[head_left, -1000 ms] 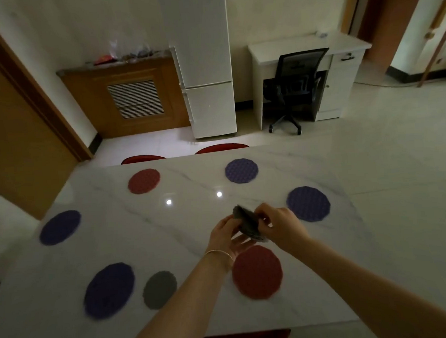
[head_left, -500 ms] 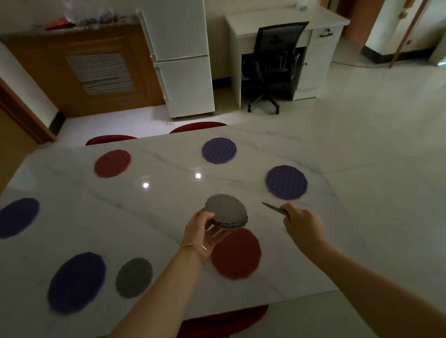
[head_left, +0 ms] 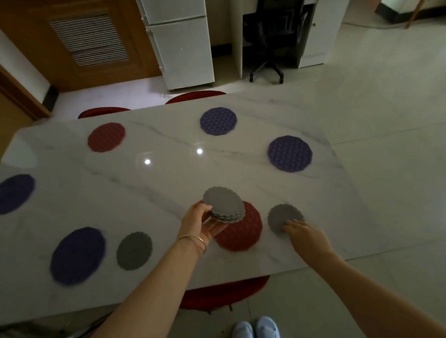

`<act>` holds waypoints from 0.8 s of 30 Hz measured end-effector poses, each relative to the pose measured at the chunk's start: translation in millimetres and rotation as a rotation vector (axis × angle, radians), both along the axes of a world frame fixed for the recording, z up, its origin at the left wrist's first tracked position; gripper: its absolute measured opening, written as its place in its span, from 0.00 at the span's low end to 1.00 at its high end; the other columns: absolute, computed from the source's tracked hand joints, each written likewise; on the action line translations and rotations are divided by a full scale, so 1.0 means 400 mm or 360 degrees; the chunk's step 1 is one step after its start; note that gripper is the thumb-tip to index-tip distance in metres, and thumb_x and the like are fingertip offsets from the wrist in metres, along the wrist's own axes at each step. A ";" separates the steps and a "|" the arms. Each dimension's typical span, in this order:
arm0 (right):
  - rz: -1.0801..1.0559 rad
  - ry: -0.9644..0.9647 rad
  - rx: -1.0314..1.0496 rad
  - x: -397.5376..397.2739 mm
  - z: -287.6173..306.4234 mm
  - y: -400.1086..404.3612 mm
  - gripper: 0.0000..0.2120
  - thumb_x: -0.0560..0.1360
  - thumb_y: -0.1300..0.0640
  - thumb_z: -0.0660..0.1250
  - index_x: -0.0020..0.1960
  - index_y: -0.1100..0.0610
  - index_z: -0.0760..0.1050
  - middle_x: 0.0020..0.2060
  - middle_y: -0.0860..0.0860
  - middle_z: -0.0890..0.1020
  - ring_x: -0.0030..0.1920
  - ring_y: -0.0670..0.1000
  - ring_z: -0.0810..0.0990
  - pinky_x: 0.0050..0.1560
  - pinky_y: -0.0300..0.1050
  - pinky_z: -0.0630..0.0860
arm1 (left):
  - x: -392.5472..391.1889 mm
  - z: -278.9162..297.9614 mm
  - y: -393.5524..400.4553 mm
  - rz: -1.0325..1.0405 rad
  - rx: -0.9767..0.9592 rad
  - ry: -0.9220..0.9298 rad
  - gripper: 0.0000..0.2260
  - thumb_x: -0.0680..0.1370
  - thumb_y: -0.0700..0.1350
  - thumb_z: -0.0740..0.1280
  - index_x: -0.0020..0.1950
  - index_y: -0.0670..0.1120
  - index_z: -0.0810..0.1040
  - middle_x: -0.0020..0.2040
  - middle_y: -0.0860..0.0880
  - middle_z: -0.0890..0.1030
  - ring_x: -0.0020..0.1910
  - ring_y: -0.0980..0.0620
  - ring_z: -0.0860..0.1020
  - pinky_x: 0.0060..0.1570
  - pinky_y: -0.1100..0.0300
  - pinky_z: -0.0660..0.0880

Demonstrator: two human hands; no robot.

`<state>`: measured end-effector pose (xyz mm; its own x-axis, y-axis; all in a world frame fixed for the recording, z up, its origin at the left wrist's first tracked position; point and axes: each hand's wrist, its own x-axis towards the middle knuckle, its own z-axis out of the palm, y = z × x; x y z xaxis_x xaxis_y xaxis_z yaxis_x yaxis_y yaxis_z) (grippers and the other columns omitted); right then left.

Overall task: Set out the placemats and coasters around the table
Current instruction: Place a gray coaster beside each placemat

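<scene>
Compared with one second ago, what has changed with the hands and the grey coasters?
The right hand peeled one grey scalloped coaster off the stack, carried it right and laid it on the white marble table beside the near red round placemat; its fingers rest on it. The left hand still holds the grey coaster stack. The other mats stayed.

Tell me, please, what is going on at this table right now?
A person is laying coasters beside placemats on a marble table. The left hand holds a small stack of grey coasters above the near red placemat. The right hand touches a grey coaster lying to the right of that placemat. Another grey coaster lies beside a purple placemat.
</scene>
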<state>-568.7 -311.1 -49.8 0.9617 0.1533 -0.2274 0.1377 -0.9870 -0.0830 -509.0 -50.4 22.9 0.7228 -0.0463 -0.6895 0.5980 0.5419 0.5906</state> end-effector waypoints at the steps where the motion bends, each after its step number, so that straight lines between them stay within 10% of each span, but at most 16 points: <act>1: 0.0011 0.0016 -0.0030 -0.001 -0.002 0.000 0.17 0.76 0.62 0.58 0.63 0.53 0.73 0.65 0.50 0.75 0.64 0.52 0.74 0.58 0.46 0.74 | -0.001 0.000 -0.004 -0.0013 0.0006 -0.0002 0.07 0.76 0.37 0.59 0.50 0.43 0.75 0.48 0.39 0.77 0.46 0.42 0.78 0.31 0.52 0.81; 11: -0.0084 0.0146 0.0096 0.002 0.039 -0.003 0.18 0.76 0.62 0.59 0.65 0.53 0.72 0.72 0.49 0.65 0.67 0.52 0.69 0.58 0.48 0.75 | 0.010 0.008 -0.040 -0.0060 -0.0027 0.0016 0.07 0.76 0.35 0.59 0.49 0.43 0.76 0.46 0.39 0.78 0.44 0.42 0.78 0.31 0.49 0.82; 17: -0.0270 -0.0623 0.0765 0.108 0.243 0.032 0.17 0.76 0.64 0.63 0.64 0.60 0.73 0.63 0.57 0.76 0.62 0.58 0.74 0.59 0.52 0.74 | 0.053 0.059 -0.131 -0.0190 -0.0142 0.0010 0.10 0.76 0.36 0.61 0.55 0.42 0.77 0.48 0.39 0.78 0.45 0.41 0.78 0.32 0.51 0.81; 24: -0.0083 -0.0437 0.0718 0.215 0.383 -0.022 0.20 0.69 0.47 0.72 0.59 0.52 0.76 0.58 0.49 0.78 0.57 0.50 0.75 0.57 0.46 0.75 | 0.123 0.154 -0.285 -0.0376 -0.0185 -0.0178 0.16 0.75 0.35 0.60 0.62 0.41 0.76 0.54 0.37 0.79 0.48 0.39 0.79 0.40 0.47 0.80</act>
<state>-482.8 -320.1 103.4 0.9855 0.1281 0.1114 0.1658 -0.8677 -0.4686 -459.7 -164.4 84.6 0.7539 -0.2965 -0.5862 0.6504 0.4630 0.6022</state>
